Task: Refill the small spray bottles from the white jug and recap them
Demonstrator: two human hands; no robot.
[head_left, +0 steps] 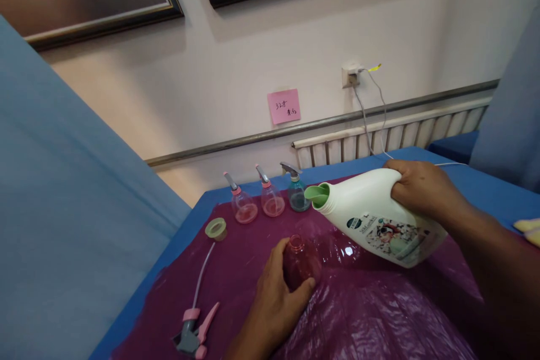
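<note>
My right hand [422,188] grips the handle end of a white detergent jug [375,216], tilted with its green spout [317,194] pointing left, above the table. My left hand [276,298] is wrapped round a small clear pink bottle [300,261] with an open neck, standing on the magenta plastic sheet [379,315]. The spout hangs a little above and to the right of the bottle's mouth. A pink and grey spray trigger head [194,332] with its tube lies at the front left. A green cap [216,228] rests near it.
Three small spray bottles stand at the back of the sheet: two pink [242,205] [270,198] and one teal [297,194]. The blue table cloth [485,188] runs to a wall with a radiator [392,135], a socket and cable [351,75] and a pink note [283,106].
</note>
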